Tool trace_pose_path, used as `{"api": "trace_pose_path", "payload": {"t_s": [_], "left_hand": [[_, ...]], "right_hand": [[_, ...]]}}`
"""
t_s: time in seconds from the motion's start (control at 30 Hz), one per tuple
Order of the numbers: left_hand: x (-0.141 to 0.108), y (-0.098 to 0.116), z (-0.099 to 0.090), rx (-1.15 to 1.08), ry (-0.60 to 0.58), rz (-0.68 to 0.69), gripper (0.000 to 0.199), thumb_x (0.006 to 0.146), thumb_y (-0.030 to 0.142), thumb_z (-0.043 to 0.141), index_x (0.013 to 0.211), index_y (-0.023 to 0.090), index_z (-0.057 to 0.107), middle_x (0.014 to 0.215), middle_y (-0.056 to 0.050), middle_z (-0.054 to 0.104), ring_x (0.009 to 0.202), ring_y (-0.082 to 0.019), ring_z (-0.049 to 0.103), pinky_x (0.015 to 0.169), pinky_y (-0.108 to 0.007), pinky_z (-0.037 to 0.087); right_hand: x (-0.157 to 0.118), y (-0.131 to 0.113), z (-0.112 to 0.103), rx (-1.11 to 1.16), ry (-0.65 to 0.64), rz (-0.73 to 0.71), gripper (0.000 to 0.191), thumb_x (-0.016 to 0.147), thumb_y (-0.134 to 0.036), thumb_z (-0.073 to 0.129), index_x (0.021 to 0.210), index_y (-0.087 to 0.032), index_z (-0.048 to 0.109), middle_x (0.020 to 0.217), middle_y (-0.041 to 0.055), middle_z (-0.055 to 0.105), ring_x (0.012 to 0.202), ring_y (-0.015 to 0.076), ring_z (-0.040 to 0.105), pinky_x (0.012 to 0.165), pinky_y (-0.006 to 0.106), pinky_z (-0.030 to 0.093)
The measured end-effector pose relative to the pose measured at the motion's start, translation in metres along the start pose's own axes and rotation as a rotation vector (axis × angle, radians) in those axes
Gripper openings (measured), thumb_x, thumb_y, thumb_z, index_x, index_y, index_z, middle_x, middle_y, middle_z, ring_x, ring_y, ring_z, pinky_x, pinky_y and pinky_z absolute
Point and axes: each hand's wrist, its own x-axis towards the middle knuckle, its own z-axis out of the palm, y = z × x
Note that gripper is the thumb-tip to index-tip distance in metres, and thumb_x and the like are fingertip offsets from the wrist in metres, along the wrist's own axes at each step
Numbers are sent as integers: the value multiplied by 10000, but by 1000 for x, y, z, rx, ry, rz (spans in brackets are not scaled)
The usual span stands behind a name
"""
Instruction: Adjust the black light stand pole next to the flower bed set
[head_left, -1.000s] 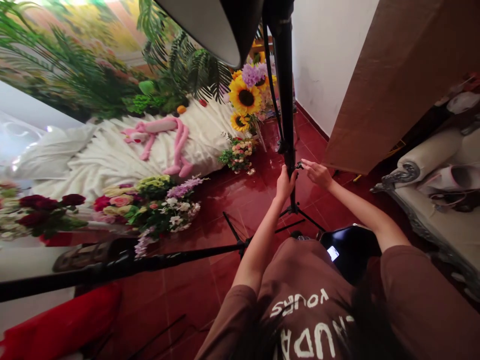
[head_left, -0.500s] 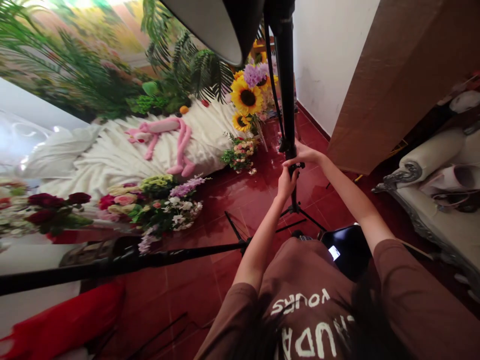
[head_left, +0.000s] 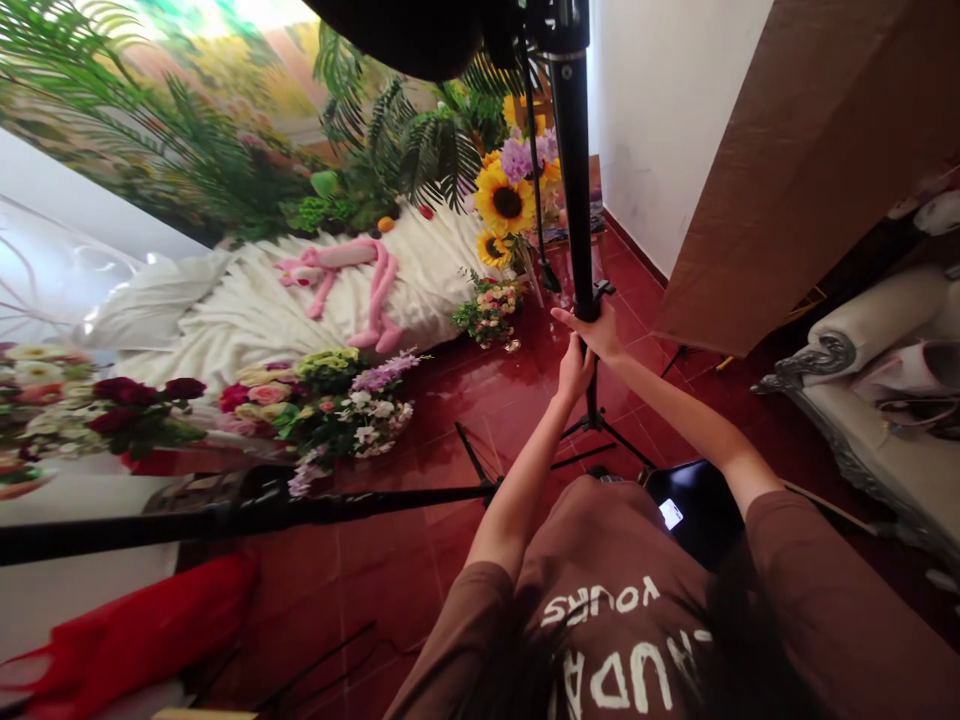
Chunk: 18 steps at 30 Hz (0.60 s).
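Black light stand (head_left: 574,200), right of centre in frame, long axis near-vertical, passes through your grip. Your right hand (head_left: 601,332), clamped on it just under knob (head_left: 603,288), sits nearer lamp (head_left: 409,45) at top edge; your left hand (head_left: 576,372), also clamped, just below.

backdrop (head_left: 247,95) top blown out | floor (head_left: 390,590) glare | right side dim | edges stretched
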Motion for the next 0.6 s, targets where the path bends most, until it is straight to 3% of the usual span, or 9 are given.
{"api": "trace_pose_path", "payload": {"t_s": [0.1, 0.33, 0.6], "left_hand": [[0, -1, 0, 13, 1, -4, 366, 920, 300, 512, 1267, 187, 478, 1201, -144, 667, 1101, -244, 659, 917, -346, 509], [-1, 6, -2, 21, -13, 9, 384, 922, 274, 508, 1294, 202, 446, 1180, -133, 673, 1053, -228, 676, 887, -343, 516], [-2, 7, -3, 46, -9, 23, 344, 946, 336, 483, 1256, 187, 487, 1155, -141, 678, 1056, -243, 672, 888, -350, 508]], "right_hand": [[-6, -2, 2, -61, 138, 7, 569, 676, -643, 703, 1014, -198, 598, 970, 82, 698, 935, 228, 661, 856, 381, 526], [-9, -12, -6, -191, 212, -96, 519, 683, -646, 702, 924, -194, 616, 872, 75, 709, 879, 245, 670, 835, 391, 540], [12, -72, 3, -237, 415, -221, 667, 761, -775, 511, 1004, -157, 577, 935, 108, 655, 974, 266, 656, 918, 458, 524]]}}
